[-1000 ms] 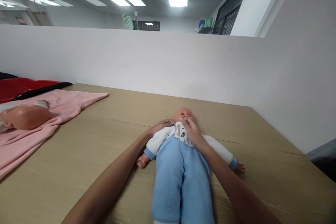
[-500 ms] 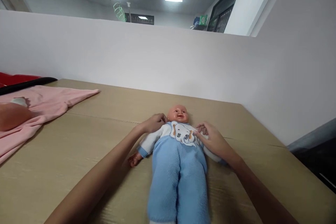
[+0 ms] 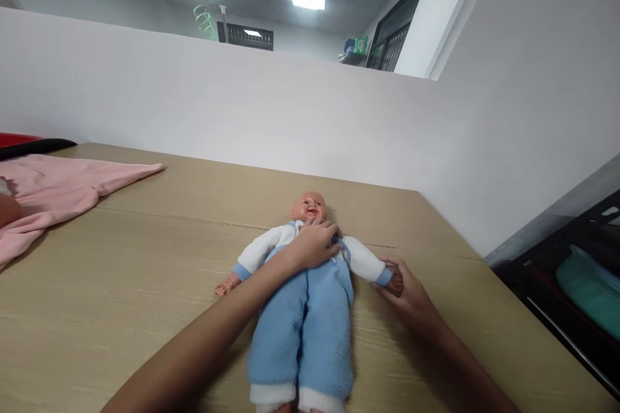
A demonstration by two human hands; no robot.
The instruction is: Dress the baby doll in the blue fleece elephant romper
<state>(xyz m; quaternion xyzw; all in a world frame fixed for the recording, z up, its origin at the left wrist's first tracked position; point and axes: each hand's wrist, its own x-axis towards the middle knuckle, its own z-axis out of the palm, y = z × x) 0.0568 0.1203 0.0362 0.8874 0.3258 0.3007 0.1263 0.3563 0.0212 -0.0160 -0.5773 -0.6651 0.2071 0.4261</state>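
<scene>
A baby doll (image 3: 310,206) lies on its back on the table, head toward the wall, in a fluffy blue outfit (image 3: 278,329) with white sleeves. Across its chest rests my left hand (image 3: 317,242), fingers curled over the clothing by the shoulder, hiding most of the elephant face on the front. My right hand (image 3: 407,287) is closed around the doll's hand and blue cuff (image 3: 384,277), with that sleeve (image 3: 363,259) stretched out to the side. The doll's other arm (image 3: 259,251) lies bent outward on the tabletop, untouched.
A pink cloth (image 3: 62,187) lies at the left with a skin-coloured object (image 3: 7,210) on it, cut by the frame edge. Behind it are red and black items. A low white wall (image 3: 232,110) borders the table (image 3: 145,258). A dark rack with teal fabric (image 3: 591,287) stands at right.
My left hand has moved from beside the doll's neck onto its chest. My right hand has gone from the shoulder down to the doll's hand, and that arm now extends outward. The view shifted right.
</scene>
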